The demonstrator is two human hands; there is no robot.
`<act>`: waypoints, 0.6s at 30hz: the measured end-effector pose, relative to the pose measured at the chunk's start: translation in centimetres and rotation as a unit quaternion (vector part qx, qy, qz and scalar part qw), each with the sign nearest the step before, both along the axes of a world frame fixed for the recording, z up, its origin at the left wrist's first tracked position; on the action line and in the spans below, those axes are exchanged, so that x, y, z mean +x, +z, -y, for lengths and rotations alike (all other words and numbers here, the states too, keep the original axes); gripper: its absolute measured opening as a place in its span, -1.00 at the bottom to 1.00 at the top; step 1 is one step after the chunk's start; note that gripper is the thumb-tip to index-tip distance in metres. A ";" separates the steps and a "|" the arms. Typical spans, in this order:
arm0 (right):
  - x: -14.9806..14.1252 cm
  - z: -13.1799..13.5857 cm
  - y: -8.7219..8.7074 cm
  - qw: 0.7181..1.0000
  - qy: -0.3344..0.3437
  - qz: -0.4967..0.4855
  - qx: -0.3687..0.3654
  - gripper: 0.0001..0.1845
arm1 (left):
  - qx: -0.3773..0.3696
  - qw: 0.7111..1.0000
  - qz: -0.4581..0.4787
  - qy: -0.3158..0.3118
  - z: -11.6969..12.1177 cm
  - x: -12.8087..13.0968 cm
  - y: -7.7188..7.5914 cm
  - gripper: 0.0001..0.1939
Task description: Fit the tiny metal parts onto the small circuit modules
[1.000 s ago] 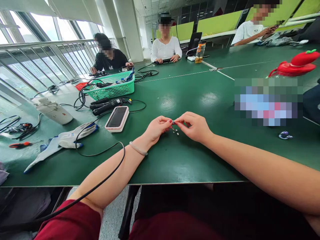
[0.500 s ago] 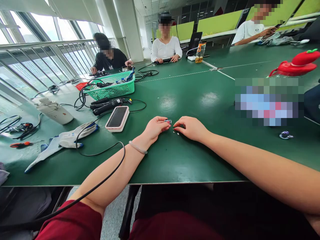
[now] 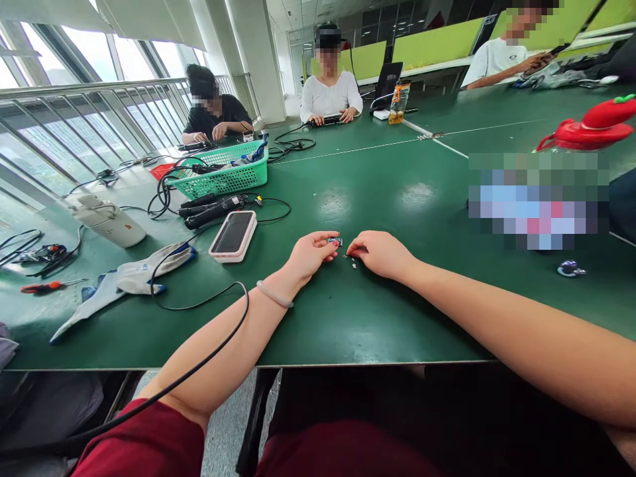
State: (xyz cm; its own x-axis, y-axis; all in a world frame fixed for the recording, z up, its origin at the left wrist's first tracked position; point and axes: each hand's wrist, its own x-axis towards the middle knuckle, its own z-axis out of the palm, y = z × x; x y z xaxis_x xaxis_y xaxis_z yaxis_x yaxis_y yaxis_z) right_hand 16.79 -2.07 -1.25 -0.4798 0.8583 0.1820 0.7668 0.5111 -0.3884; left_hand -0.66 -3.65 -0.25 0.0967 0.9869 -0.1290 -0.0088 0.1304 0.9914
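My left hand (image 3: 309, 254) rests on the green table (image 3: 348, 311), its fingertips pinching a tiny metal part (image 3: 334, 241). My right hand (image 3: 381, 254) lies just to its right, fingers curled down onto the table beside a few tiny loose parts (image 3: 352, 264). What its fingertips press on is too small to make out. A pale bracelet (image 3: 273, 295) circles my left wrist.
A pink phone (image 3: 232, 235), white gloves (image 3: 130, 277), black cables (image 3: 218, 301), a green basket (image 3: 224, 172) and a white jug (image 3: 104, 220) lie to the left. A red bottle lid (image 3: 591, 129) and a small round object (image 3: 570, 268) are at right. Three people sit at the far side.
My hands, first raised and pinching the small part together, have dropped to the table. The right hand let go and now rests beside the loose parts.
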 end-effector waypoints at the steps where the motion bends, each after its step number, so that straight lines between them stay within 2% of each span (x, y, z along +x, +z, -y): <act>1: -0.1 0.2 0.1 1.000 0.000 0.004 0.006 -0.79 | 0.001 1.000 -0.001 0.001 0.0 0.0 0.0 -0.72; 8: -0.6 0.8 0.4 0.997 -0.010 0.056 0.047 -0.83 | 0.009 1.000 -0.015 0.002 0.3 0.1 0.2 -0.73; 12: -0.5 0.5 0.0 0.995 0.010 0.076 0.068 -0.82 | 0.038 0.998 -0.058 -0.008 0.2 0.0 0.0 -0.72; 15: -0.2 0.3 -0.1 0.996 -0.005 0.050 0.073 -0.82 | 0.080 0.989 -0.124 -0.013 0.0 -0.2 -0.5 -0.73; 18: -0.1 0.4 0.1 0.994 -0.019 -0.019 0.102 -0.82 | 0.120 0.979 -0.164 -0.020 -0.3 -0.5 -0.9 -0.73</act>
